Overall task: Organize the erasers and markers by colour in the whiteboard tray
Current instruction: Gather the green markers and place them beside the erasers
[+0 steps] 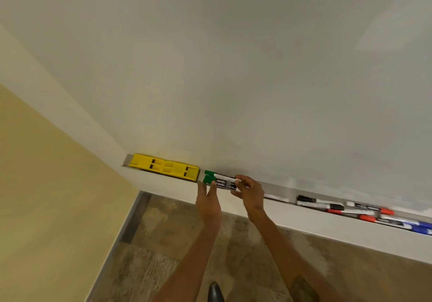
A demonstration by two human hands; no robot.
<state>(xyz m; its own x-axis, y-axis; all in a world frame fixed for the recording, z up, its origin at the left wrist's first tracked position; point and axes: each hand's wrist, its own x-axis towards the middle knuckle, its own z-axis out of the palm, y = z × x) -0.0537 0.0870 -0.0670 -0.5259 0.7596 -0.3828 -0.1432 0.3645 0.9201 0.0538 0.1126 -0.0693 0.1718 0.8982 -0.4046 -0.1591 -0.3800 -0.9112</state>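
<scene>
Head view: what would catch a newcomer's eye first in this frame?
The bright yellow eraser at the far left end of the whiteboard tray stands out most. Just right of it, two green-capped markers lie side by side, with the right hand gripping their barrels and the left hand open below their caps. Farther right, black, red and blue markers lie mixed in the tray.

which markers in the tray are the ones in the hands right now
The two green-capped markers, side by side just right of the yellow eraser. The black, red and blue ones lie untouched farther right.
</scene>
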